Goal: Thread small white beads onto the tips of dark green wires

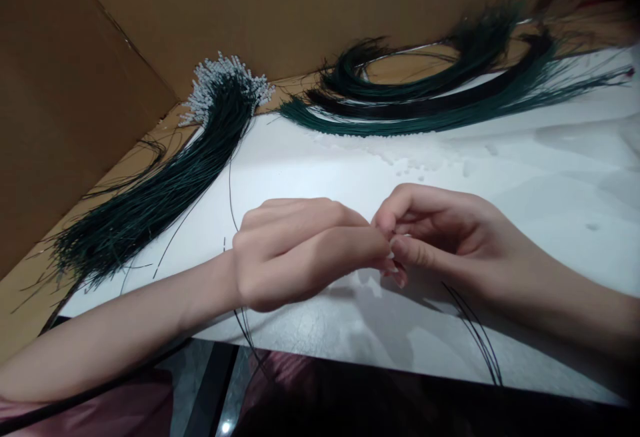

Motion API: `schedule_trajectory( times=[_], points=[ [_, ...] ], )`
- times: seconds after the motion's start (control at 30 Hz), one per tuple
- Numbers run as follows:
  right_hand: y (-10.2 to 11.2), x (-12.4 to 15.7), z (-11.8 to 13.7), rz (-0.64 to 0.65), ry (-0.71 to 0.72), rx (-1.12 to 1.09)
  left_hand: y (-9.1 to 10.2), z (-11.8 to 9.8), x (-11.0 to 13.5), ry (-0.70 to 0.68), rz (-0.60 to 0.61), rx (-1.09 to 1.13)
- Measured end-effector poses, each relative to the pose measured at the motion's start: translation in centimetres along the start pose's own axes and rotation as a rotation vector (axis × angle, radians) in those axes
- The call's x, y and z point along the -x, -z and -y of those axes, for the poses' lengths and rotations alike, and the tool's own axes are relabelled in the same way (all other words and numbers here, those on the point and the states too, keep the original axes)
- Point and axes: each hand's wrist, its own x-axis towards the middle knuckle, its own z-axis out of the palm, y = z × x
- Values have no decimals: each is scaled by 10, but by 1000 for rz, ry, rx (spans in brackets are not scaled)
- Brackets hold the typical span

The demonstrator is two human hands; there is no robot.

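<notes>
Pinching closed, fingertips of left hand (300,253) against those of right hand (445,237), seemingly on thin dark wires (479,337) emerging beneath both, slanting lengthwise toward near edge of white table (310,330)

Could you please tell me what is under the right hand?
Thin dark wires emerge from beneath the right hand, with the white table showing around it. How far the wires continue underneath, and whatever else lies there, is covered.
</notes>
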Motion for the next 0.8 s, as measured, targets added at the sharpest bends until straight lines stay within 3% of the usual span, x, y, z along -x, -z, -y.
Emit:
schedule_trajectory(
  times=[0.23, 0.37, 0.6, 0.7, 0.8],
  points=[
    [-1, 1, 1, -28, -5, 25, 1, 0, 0, 1, 4, -14],
    [-1, 1, 2, -56, 41, 120, -2, 11, -1, -57, -68, 24],
    [-5, 6, 2, -185, 339, 479, -4, 14, -6, 33, 26, 93],
    [-4, 8, -1, -223, 418, 596, -5, 16, -3, 83, 5, 192],
    [-3, 7, -3, -244, 596, 723, -6, 18, 1, 146, 32, 354]
  ],
)
